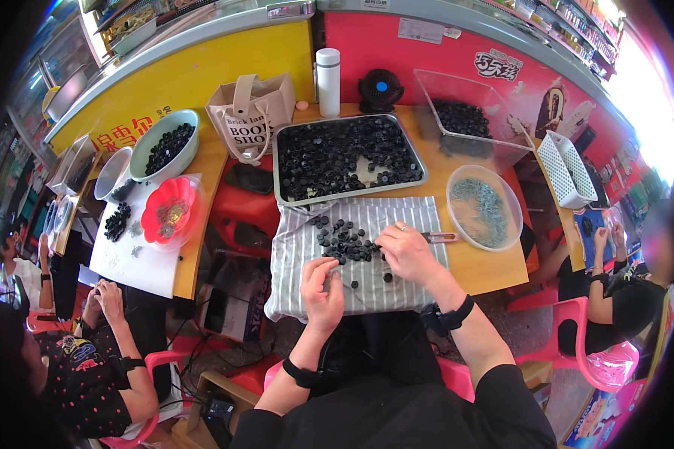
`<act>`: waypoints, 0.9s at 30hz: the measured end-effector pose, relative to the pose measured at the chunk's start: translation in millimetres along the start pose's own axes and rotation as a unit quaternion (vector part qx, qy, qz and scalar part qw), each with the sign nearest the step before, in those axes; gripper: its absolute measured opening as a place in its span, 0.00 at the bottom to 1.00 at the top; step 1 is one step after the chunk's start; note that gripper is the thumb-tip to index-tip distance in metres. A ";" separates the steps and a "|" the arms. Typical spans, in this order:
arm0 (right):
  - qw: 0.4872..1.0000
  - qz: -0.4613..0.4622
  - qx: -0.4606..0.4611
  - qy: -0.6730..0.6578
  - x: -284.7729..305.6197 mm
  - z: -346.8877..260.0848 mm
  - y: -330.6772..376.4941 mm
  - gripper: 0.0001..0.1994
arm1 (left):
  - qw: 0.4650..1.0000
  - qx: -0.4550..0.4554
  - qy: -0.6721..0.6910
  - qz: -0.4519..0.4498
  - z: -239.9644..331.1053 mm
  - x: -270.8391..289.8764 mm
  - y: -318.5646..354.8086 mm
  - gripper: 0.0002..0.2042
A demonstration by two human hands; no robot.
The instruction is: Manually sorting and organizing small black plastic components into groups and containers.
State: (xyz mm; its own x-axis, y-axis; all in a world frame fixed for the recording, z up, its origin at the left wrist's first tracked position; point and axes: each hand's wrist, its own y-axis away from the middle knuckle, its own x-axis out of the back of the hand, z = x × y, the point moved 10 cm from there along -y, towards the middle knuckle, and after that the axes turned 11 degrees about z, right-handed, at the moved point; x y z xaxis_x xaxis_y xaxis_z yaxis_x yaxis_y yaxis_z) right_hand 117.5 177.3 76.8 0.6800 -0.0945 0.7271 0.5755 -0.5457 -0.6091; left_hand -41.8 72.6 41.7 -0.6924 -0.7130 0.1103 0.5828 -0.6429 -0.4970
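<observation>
A loose pile of small round black caps (346,243) lies on a grey-and-white striped cloth (296,251) in front of me. At the pile's near left edge is my left hand (323,295), its fingers curled in and pressed together; what they hold, if anything, is hidden. My right hand (410,253) reaches to the right edge of the pile, its thumb and fingers closed downward over something too small to make out. A few single caps (388,278) lie apart on the cloth between the hands. Beside the right hand rests a narrow tool with a metal-rimmed handle (441,237).
Behind the cloth stands a metal tray (286,196) of black caps. A round clear tub (518,217) holds thin bluish-grey pieces. A clear bin (513,153), white bottle (328,82), small fan (382,88) and tote bag (221,112) line the back. People sit at both sides.
</observation>
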 end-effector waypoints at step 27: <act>0.999 0.048 -0.010 -0.018 23.5 -23.1 18.7 0.12 | 1.000 0.013 0.004 -0.014 -2.4 -2.4 1.5 0.11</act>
State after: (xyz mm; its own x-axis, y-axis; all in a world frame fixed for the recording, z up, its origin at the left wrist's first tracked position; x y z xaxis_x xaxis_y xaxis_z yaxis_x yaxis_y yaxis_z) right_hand 133.7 145.7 89.8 0.7477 -0.1183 0.6534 0.4972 -0.5526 -0.6689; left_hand -40.3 74.0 38.6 -0.7120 -0.6923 0.1177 0.5734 -0.6699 -0.4715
